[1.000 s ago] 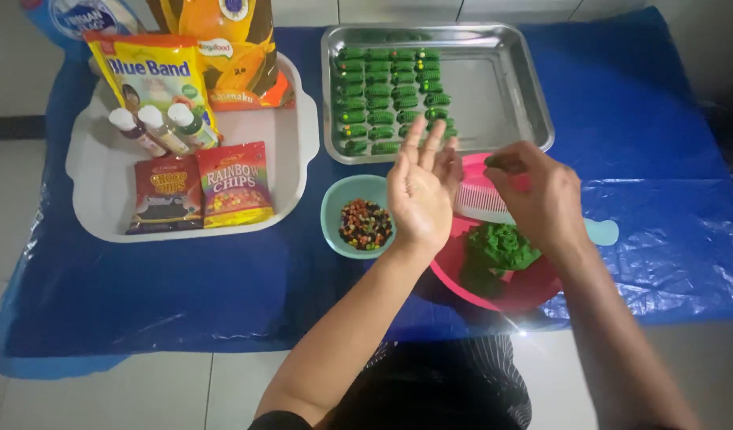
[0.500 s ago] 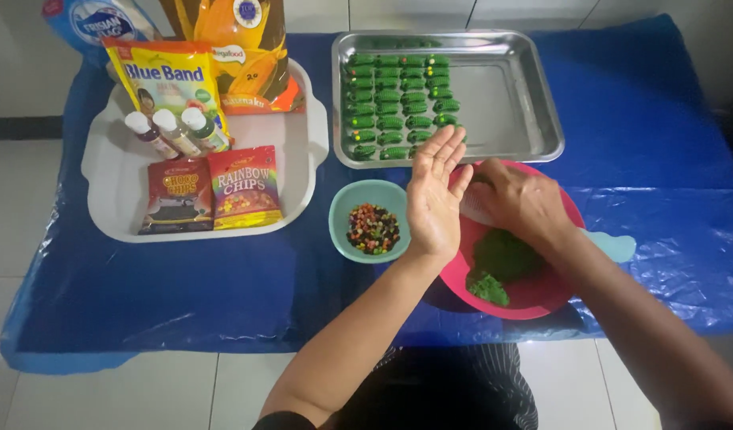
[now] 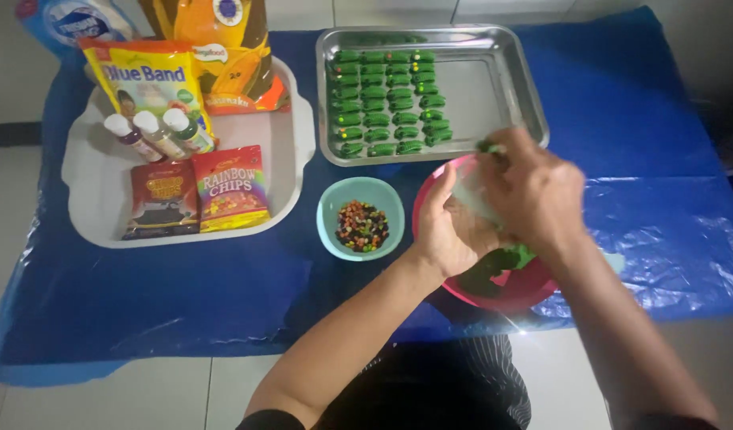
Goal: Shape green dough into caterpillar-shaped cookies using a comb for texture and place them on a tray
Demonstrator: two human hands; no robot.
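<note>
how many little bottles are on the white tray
3. The small bottles stand side by side on the white tray, in front of the yellow packet and behind the two snack packets. More could be hidden behind the packets.

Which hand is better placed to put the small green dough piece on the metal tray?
Right hand, probably: it pinches the small green dough piece just beside the rectangular metal tray. The left hand sits lower, over the pink bowl.
</note>
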